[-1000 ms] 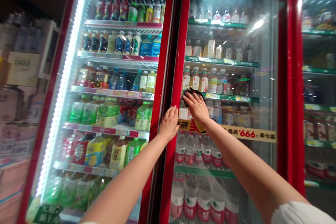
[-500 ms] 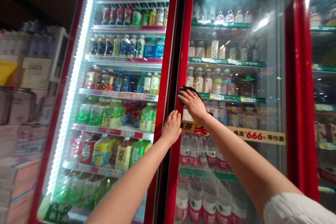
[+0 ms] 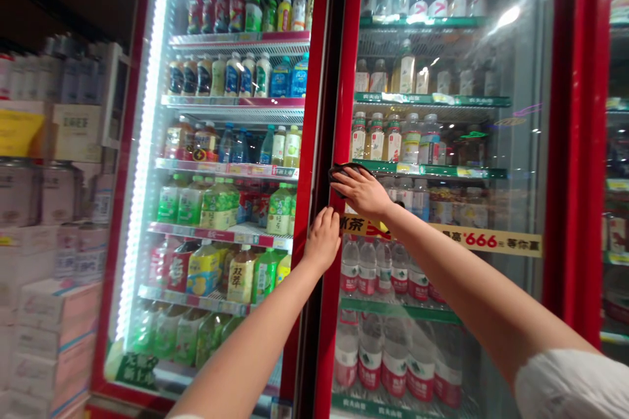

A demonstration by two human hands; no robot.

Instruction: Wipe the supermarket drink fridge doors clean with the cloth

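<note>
My right hand (image 3: 366, 193) presses a dark cloth (image 3: 339, 177) against the red door frame (image 3: 348, 105) of the right-hand fridge, at its left edge. Its fingers lie nearly flat over the cloth. Lower and to the left, my left hand (image 3: 323, 239) rests at the edge of the same red frame, beside the dark gap between the two doors. The fingers of that hand are bent over the edge, and their tips are partly hidden. A yellow strip (image 3: 521, 244) with printed characters crosses the glass behind my right forearm.
Bottles fill the shelves behind both glass doors, including green bottles (image 3: 219, 206) at left and water bottles (image 3: 396, 360) at right. Stacked boxes (image 3: 39, 334) stand at the far left. Another fridge (image 3: 616, 163) is at the right edge.
My right hand and the cloth have shifted slightly left over the red frame. My left hand stays at the frame edge. The view has tilted down a little.
</note>
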